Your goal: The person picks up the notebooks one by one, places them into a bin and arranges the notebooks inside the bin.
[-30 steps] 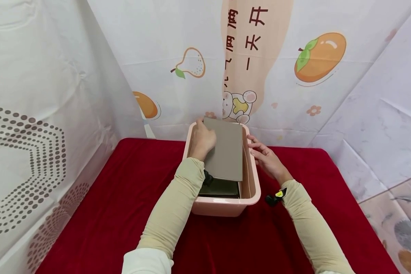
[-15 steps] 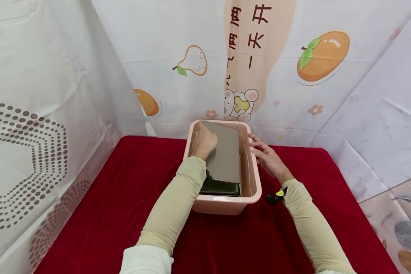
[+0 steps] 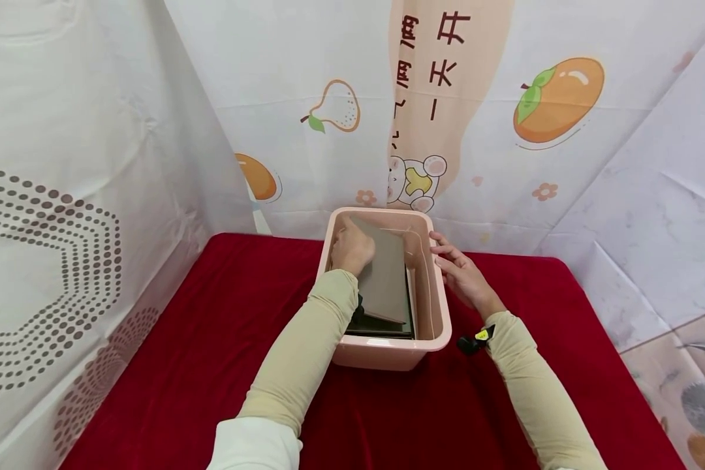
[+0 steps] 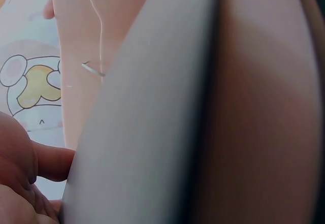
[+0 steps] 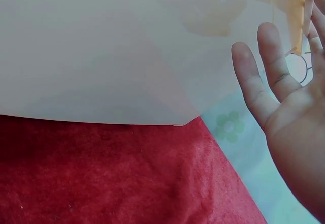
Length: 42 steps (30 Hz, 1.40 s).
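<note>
A rectangular grey-brown panel, book-sized and flat (image 3: 382, 274), tilts inside a pink plastic bin (image 3: 378, 356). My left hand (image 3: 352, 251) reaches into the bin and pinches the panel by its far left corner. In the left wrist view the panel (image 4: 137, 107) is a large blurred sheet with a dark edge, and the left thumb and fingers (image 4: 56, 162) meet its side. Below the panel's near end shows a dark, glossy flat item (image 3: 382, 329), mostly covered. My right hand (image 3: 461, 274) has its fingers spread along the bin's right rim; in the right wrist view they stand beside the bin wall (image 5: 101, 56).
The bin stands on a red velvet cloth (image 3: 211, 365) that covers the table. Behind it hangs a white curtain (image 3: 258, 85) with fruit prints, close to the bin's far side. More patterned curtain (image 3: 47, 163) hangs at the left.
My left hand has lowered the panel deeper into the bin, its near end sliding toward the front and covering more of the dark item. The right hand stays at the rim.
</note>
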Motion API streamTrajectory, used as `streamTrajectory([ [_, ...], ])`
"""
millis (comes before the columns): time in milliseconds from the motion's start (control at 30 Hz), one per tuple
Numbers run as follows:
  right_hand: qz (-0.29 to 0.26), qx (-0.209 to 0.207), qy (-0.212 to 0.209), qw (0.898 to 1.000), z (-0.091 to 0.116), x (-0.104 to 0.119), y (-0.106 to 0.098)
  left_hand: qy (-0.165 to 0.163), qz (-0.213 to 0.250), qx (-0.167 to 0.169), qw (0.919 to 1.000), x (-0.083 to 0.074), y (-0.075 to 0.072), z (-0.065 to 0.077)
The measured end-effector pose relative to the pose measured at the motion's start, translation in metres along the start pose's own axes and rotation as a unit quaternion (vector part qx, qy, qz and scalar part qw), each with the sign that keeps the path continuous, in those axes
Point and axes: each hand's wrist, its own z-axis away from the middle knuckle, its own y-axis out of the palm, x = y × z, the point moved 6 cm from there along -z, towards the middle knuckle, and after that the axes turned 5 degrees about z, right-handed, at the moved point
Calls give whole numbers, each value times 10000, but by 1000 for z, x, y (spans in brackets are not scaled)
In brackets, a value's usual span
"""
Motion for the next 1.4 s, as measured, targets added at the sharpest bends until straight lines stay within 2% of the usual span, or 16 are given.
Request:
streamTrajectory([
  [133,-34,18,-9,10000,1,-1,1,16,-143,67,9999,3,3,0],
  [333,-53,-32,-13,10000,2,-4,1,45,-425,361,9984,7,11,0],
  [667,-96,-72,-40,9999,3,-1,2,-150,-806,737,9939,11,24,-1],
  [1100,-153,-80,-31,9998,4,-3,2,-295,-763,905,9925,14,36,-1],
  [1400,-201,-47,-189,9996,2,-3,2,-188,-789,936,9923,15,36,-2],
])
